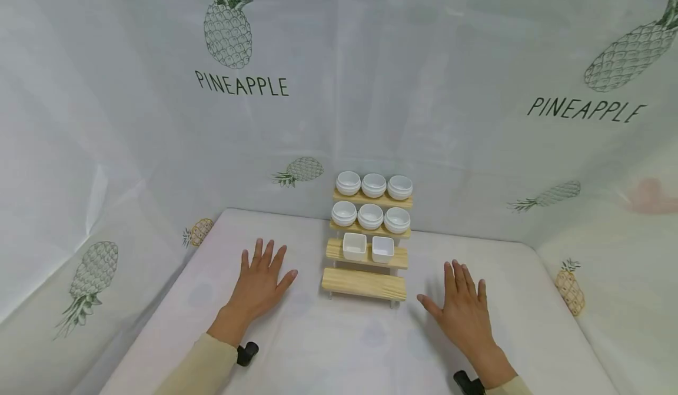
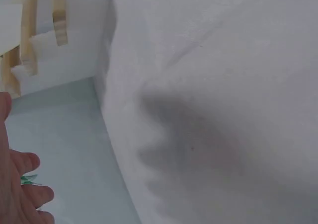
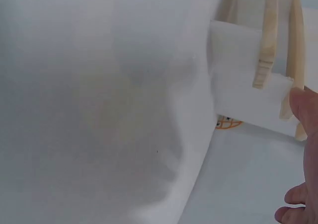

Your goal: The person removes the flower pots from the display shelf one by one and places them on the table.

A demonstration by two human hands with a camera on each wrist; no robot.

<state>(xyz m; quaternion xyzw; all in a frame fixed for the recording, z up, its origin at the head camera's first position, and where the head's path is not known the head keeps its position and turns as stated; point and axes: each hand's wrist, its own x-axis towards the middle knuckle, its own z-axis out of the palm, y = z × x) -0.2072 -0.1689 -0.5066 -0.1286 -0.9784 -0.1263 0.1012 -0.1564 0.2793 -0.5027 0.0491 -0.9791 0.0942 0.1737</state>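
My left hand [image 1: 259, 287] is spread palm down to the left of a stepped wooden stand [image 1: 364, 284], holding nothing. On the stand's other side my right hand [image 1: 465, 312] is also palm down, fingers straight, thumb pointing towards the stand. Both hands cast shadows on the white cloth, and neither touches the stand. Three round white bowls [image 1: 374, 186] line the top step, and three more round bowls [image 1: 370, 216] stand on the step below. Two square white cups [image 1: 354, 246] sit side by side on the third step. The wrist views show the plank ends and only parts of each hand.
A white cloth covers the table [image 1: 349, 348]. Behind it and at both sides hangs a pale curtain [image 1: 402, 89] printed with pineapples, close to the stand's back. Black wrist cameras [image 1: 247, 354] sit under the beige sleeves [image 1: 203, 365].
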